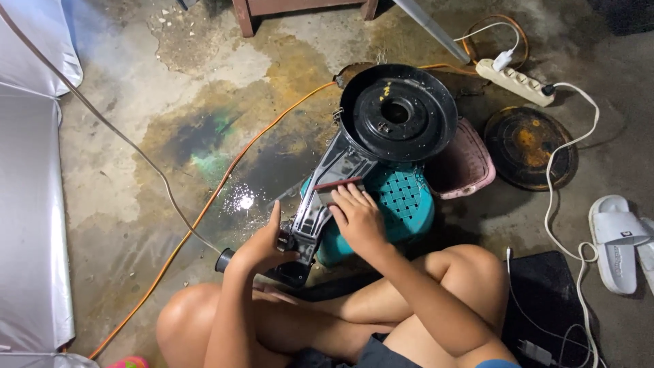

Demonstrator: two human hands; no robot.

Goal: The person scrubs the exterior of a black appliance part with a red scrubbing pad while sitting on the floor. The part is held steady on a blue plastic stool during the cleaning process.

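Black housing (381, 129) rests tilted on a teal stool (405, 201), round end up and away from the person, narrow end down toward the lap. Left hand (262, 245) grips the narrow end, fingers curled around it, thumb pointing up along the housing's left edge. Right hand (357, 218) lies flat over the housing's neck, fingers narrow and together, fingertips (338, 194) pressing a small reddish block (335, 185) against the surface; the block sits just beyond the fingertips, toward the round end. Pink basket (466, 167) lies just right of the housing. Orange cable (204, 211) runs left of it. White power strip (514, 82) lies beyond it, to the right. White sandal (616, 242) sits far right.
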